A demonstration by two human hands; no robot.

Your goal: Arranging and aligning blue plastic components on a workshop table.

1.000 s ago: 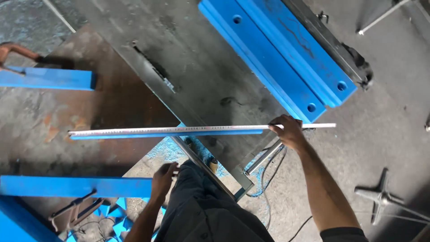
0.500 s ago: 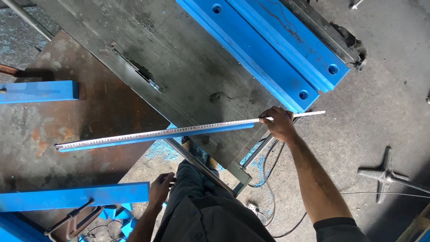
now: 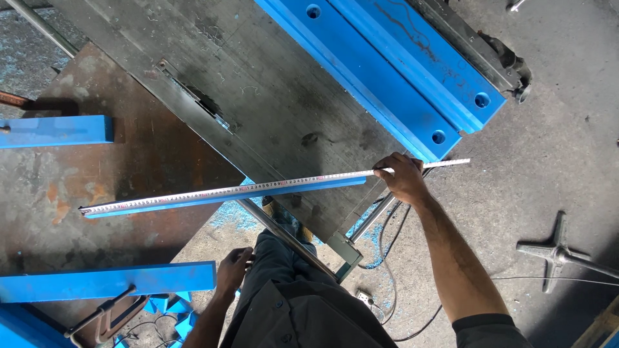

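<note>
Head view: right hand (image 3: pixel 403 177), fingers pinched around long steel ruler (image 3: pixel 258 188) atop blue strip (image 3: pixel 225 196), over grey steel table (image 3: pixel 271 109); left hand (image 3: pixel 233 270), fingers loosely curled, on thigh.

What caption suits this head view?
Right hand holds a long ruler along a blue strip across a steel table.

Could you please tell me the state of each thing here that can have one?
Ruler: held level over the table, lying along a blue strip.
Blue strip: under the ruler, held with it.
Right hand: gripping ruler and strip near one end.
Left hand: down by the thigh, holding nothing visible.
Steel table: dark, scuffed, blue bars lying on it.
Rusty plate: flat, patchy rust.
Clamp: on the lower blue bar; whether tightened cannot be told.
</note>
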